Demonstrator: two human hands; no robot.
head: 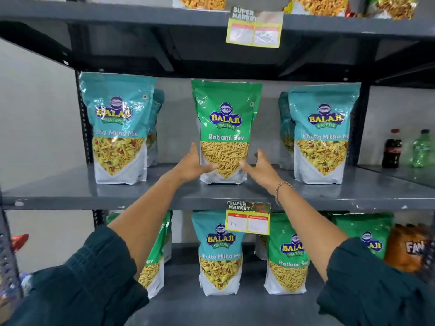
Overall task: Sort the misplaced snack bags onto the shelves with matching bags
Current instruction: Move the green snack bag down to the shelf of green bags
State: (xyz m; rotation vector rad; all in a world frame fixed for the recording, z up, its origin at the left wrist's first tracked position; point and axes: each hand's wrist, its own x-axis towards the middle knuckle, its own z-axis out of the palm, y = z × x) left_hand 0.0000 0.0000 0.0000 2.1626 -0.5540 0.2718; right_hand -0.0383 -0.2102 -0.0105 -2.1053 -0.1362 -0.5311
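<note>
A green Ratlami Sev bag (226,118) stands upright in the middle of the grey middle shelf (94,191), between teal Khatta Mitha Mix bags at the left (117,128) and right (322,132). My left hand (191,165) grips the green bag's lower left side, thumb up its edge and fingers across its front. My right hand (261,167) is open at the lower right side, fingertips just touching the bag. On the lower shelf a teal Khatta Mitha Mix bag (220,252) stands between green Ratlami Sev bags (288,264).
More teal bags stand behind the front ones. Price tags (247,218) hang on the shelf edges. A cola bottle (392,149) and a green bottle (422,149) stand on the neighbouring rack at right. An orange bag (409,250) sits at the lower right. Snack bags line the top shelf (141,14).
</note>
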